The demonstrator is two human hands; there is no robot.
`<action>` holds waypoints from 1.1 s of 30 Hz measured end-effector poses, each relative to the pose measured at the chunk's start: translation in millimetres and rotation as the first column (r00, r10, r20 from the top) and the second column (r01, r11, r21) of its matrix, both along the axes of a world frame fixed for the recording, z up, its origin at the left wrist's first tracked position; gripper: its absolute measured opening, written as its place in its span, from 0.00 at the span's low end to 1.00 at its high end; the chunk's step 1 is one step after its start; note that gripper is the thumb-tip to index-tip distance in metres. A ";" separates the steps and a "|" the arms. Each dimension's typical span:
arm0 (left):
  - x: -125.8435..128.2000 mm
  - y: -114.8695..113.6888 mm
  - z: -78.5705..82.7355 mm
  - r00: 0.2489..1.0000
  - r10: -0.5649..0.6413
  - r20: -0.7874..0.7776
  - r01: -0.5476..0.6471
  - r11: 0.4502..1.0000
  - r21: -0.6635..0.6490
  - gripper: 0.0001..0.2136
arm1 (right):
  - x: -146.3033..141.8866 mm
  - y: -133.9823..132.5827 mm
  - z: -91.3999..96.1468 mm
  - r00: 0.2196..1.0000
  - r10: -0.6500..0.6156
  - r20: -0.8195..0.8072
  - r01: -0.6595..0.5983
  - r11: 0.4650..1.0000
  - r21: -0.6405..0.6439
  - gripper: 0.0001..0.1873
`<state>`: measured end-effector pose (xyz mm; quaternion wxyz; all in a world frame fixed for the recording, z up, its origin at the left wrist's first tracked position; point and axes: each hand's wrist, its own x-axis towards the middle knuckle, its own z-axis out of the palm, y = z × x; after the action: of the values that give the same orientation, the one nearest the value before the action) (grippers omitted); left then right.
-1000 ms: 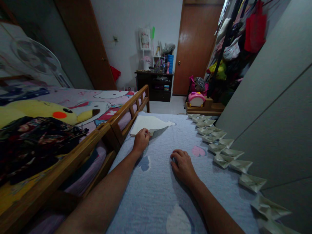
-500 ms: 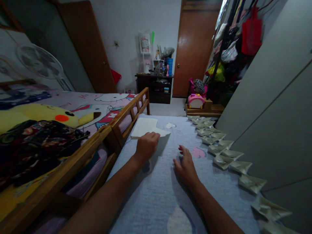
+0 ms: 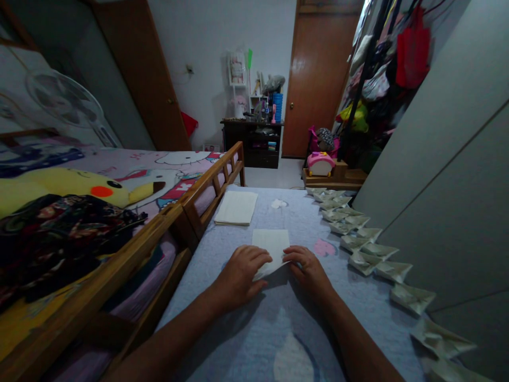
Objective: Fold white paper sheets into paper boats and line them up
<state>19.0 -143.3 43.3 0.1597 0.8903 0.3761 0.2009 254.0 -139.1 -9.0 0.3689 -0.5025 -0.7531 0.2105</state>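
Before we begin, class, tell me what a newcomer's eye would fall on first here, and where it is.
Probably the long line of pale, boat-shaped folded papers along the right side of the light-blue patterned cloth. Next might come the white paper sheet near the middle, with the bare left hand and right hand at it. The yellow plush toy with a round orange-red cheek also stands out, at far left.

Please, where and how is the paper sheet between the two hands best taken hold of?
Probably hold the paper sheet by its left and right edges, close to the near corners, coming from the near side. It is thin, and its near edge seems raised off the blue cover, which leaves room for thumbs below. The left hand and right hand are at those sides.
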 end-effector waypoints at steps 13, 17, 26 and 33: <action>-13.6 9.5 -24.5 0.912 0.182 0.367 0.013 0.883 -0.470 0.10 | 8.9 -2.9 24.1 0.963 0.077 -0.257 -0.170 0.915 -0.365 0.14; -11.7 6.8 -27.1 0.875 0.175 0.451 0.114 0.831 -0.544 0.09 | 12.0 -2.3 29.1 0.950 0.133 -0.282 -0.249 0.868 -0.429 0.13; -5.3 5.9 -46.7 0.810 0.353 0.468 0.045 0.758 -0.650 0.18 | 8.0 -2.8 24.5 0.987 0.042 -0.153 -0.110 0.876 -0.470 0.13; 2.4 1.5 -38.8 0.872 0.417 0.257 -0.255 0.835 -0.488 0.28 | 0.0 -4.2 16.7 0.993 -0.102 -0.055 0.067 0.890 -0.450 0.24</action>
<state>21.4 -141.7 4.5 0.3826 0.6985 0.5294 0.2924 254.0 -143.2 7.7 0.2808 -0.5977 -0.6472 0.3809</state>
